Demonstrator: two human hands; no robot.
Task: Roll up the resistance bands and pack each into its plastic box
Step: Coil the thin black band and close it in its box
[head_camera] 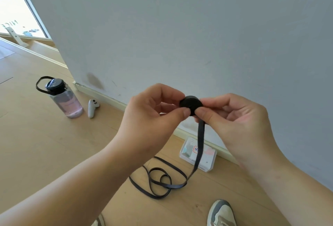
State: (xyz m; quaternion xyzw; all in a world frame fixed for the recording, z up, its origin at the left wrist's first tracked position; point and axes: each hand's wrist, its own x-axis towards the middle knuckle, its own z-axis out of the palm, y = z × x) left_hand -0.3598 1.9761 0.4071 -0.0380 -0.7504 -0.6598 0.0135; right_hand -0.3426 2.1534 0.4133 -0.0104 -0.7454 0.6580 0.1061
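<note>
Head view: your left hand (153, 116) and right hand (234, 117) both pinch the rolled black coil (190, 103) of resistance band between thumb and fingertips, flat face toward you. The unrolled tail (200, 144) leaves the coil's underside beside your right thumb and hangs down to loose loops (162, 178) on the floor (54, 144); farther off, the plastic box (207, 163) lies by the skirting (115, 102).

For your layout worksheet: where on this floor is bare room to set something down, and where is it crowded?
Free: the wood floor between the water bottle, controller and left forearm. Crowded: loose loops of the band, the plastic box by the wall and a shoe sit close together.
</note>
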